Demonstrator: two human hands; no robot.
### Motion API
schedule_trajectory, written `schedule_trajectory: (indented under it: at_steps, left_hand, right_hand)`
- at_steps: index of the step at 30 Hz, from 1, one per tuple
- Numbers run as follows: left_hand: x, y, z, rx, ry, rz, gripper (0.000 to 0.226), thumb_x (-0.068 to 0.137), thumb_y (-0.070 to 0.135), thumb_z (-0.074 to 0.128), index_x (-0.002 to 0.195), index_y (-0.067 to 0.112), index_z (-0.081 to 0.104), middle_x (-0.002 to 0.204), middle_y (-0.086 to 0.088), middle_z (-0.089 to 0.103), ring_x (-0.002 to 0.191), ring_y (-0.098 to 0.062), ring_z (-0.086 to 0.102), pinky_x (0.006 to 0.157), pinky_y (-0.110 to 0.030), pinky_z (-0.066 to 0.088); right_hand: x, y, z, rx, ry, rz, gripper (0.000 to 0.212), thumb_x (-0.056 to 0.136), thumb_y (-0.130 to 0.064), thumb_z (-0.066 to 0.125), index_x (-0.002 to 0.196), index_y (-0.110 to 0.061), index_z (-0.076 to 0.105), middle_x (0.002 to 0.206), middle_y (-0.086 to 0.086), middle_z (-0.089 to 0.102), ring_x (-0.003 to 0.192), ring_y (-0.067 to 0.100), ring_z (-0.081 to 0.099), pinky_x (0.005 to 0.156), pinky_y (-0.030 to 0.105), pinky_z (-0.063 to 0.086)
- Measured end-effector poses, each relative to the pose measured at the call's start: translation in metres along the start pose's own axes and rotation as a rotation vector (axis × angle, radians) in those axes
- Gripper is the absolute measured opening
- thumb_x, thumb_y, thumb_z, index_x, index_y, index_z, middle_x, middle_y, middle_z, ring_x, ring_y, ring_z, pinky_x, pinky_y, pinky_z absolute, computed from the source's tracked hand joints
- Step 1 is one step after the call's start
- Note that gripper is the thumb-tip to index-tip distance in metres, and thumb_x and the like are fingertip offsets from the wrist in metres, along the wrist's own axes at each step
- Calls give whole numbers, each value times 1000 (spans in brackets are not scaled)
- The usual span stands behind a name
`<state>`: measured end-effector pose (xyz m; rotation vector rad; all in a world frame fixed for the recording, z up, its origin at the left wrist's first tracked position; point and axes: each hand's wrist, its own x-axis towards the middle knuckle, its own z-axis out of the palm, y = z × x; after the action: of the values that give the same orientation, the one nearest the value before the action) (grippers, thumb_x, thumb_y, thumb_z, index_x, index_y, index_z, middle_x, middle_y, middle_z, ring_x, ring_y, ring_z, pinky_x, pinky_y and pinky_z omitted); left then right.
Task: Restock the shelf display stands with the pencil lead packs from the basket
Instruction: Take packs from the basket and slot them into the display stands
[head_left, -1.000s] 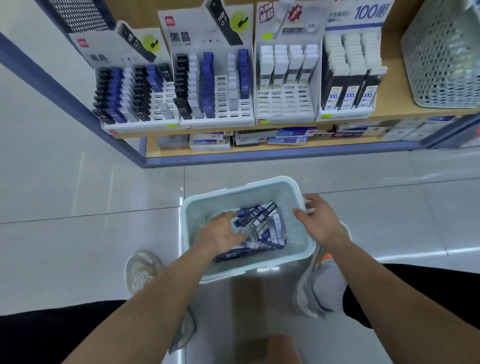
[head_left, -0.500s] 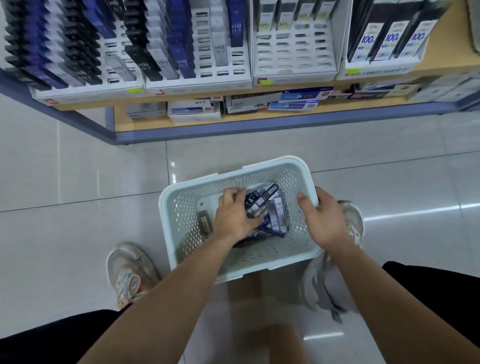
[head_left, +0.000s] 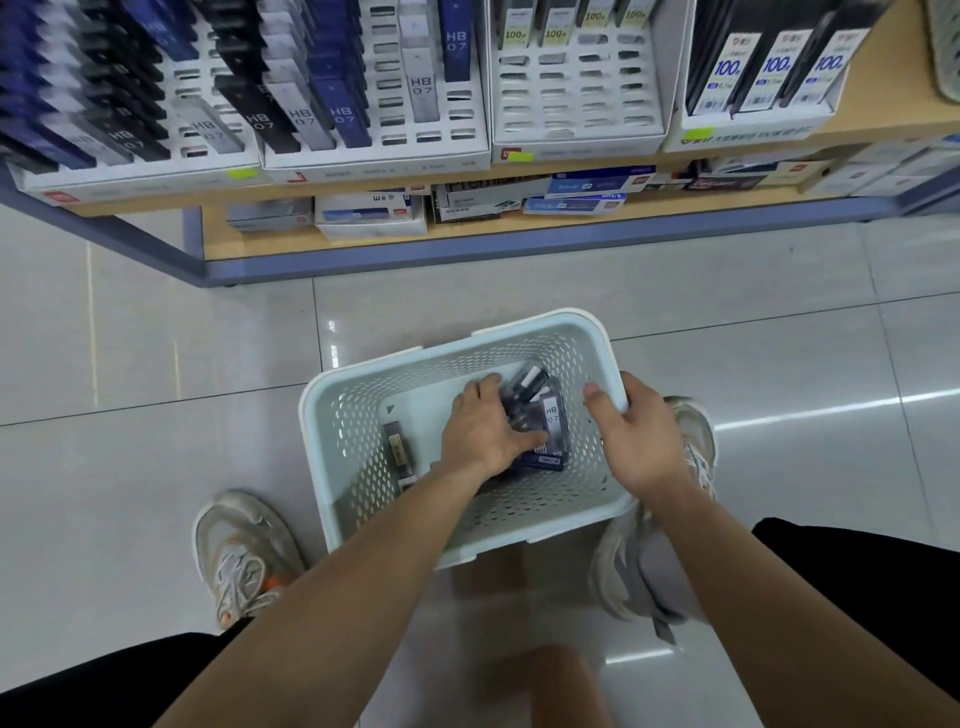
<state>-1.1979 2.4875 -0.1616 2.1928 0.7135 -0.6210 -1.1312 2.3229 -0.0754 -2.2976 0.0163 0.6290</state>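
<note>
A pale green perforated basket (head_left: 363, 415) stands on the floor between my feet. Inside it my left hand (head_left: 483, 431) grips a bundle of dark and blue pencil lead packs (head_left: 545, 415) marked HB 07. One loose pack (head_left: 399, 451) lies at the basket's left. My right hand (head_left: 641, 441) holds the basket's right rim, thumb inside the wall. Above, white slotted display stands (head_left: 395, 104) on the shelf hold rows of blue, black and grey lead packs, with several slots bare.
A wooden shelf with a blue-grey frame (head_left: 467, 257) runs across the top; flat boxes (head_left: 371, 213) lie on its lower board. Another stand (head_left: 576, 83) holds few packs, and one at right (head_left: 763, 78) holds "100" packs. My shoes (head_left: 244, 556) flank the basket on glossy tiles.
My view has dropped and moved closer to the shelf. My left hand gathered the packs from the basket's middle into a grip; my right hand shifted along the rim.
</note>
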Motion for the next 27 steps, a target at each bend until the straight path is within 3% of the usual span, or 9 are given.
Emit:
schedule_trajectory:
  at_steps: [4, 7, 13, 21, 27]
  left_hand:
    - [-2, 3, 2, 39, 6, 46, 89, 61, 78, 74, 128, 25, 52, 122, 3, 47, 114, -21, 49, 95, -36, 46]
    - [0, 5, 3, -41, 18, 45, 90, 60, 72, 80, 130, 23, 51, 123, 3, 48, 115, -19, 48, 96, -33, 43]
    - [0, 13, 7, -21, -25, 67, 81, 60, 67, 84, 121, 22, 56, 117, 2, 55, 111, -22, 49, 92, -36, 43]
    - [3, 12, 6, -103, -145, 119, 78, 68, 49, 88, 131, 19, 53, 123, 0, 58, 114, -22, 54, 92, -33, 43]
    - [0, 8, 9, -89, -147, 129, 62, 74, 44, 85, 122, 24, 53, 111, 4, 61, 101, -20, 58, 77, -31, 37]
  right_hand:
    - [0, 0, 0, -1, 4, -8, 26, 98, -45, 52, 80, -27, 57, 65, -9, 61, 61, 1, 57, 52, 26, 39]
    - [0, 0, 0, -5, 0, -11, 27, 98, -46, 52, 80, -27, 57, 64, -5, 60, 60, 2, 56, 53, 28, 39]
    - [-1, -1, 0, -15, 5, -9, 28, 98, -46, 51, 78, -27, 55, 66, -14, 61, 58, 2, 55, 52, 27, 36]
    - [0, -1, 0, -20, -1, -11, 28, 97, -50, 52, 80, -28, 57, 69, -18, 62, 58, 2, 56, 50, 22, 37]
    - [0, -1, 0, -5, -3, -17, 28, 97, -49, 52, 77, -29, 55, 63, -19, 59, 53, 1, 53, 45, 12, 37]
